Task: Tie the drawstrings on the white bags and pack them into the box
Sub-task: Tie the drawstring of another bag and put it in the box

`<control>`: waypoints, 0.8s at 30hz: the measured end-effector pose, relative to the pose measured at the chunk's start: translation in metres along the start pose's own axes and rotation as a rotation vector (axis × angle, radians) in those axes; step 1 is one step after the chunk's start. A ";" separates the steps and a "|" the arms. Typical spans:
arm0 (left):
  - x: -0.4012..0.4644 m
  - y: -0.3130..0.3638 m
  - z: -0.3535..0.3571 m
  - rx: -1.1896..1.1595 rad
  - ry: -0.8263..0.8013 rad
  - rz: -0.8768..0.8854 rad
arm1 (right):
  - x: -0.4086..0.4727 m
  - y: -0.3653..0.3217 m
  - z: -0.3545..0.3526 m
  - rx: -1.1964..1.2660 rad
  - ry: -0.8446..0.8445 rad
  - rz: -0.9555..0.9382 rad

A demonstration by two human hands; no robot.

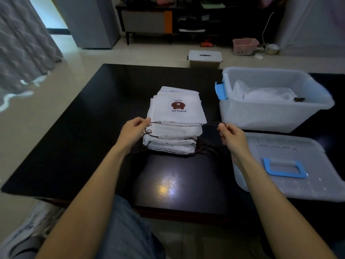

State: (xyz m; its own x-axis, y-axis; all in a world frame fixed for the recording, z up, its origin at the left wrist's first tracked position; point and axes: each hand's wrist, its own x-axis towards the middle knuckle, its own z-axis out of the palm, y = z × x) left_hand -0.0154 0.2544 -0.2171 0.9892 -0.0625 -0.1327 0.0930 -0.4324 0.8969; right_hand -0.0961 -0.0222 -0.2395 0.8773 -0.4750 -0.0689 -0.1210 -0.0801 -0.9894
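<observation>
L fingers (144, 122) are pinching the top bag's (177, 109) left edge by its cord; R fingers (221, 127) are closing on the dark drawstring (211, 124) loop, pulling it outward. Top bag is sitting on the stack (173, 143) mid-table (84, 137), w/ the open box (270, 113) just to the right — some bags already inside. Risk: pulling unevenly is likely dragging the bag off the stack — or snagging cords below.
</observation>
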 end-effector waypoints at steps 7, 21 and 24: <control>-0.003 0.001 -0.012 -0.094 0.146 0.005 | 0.000 0.008 -0.020 -0.193 0.093 0.003; -0.026 0.030 0.018 -0.745 -0.003 0.282 | -0.013 -0.050 0.023 0.233 -0.160 -0.333; -0.022 0.028 0.019 -0.898 -0.043 0.147 | -0.011 -0.054 0.015 0.520 -0.153 -0.208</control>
State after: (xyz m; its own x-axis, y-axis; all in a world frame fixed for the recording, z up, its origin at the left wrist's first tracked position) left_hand -0.0365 0.2267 -0.1968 0.9947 -0.1027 0.0099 0.0370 0.4443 0.8951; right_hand -0.0919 0.0007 -0.1877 0.9198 -0.3606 0.1547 0.2718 0.3011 -0.9141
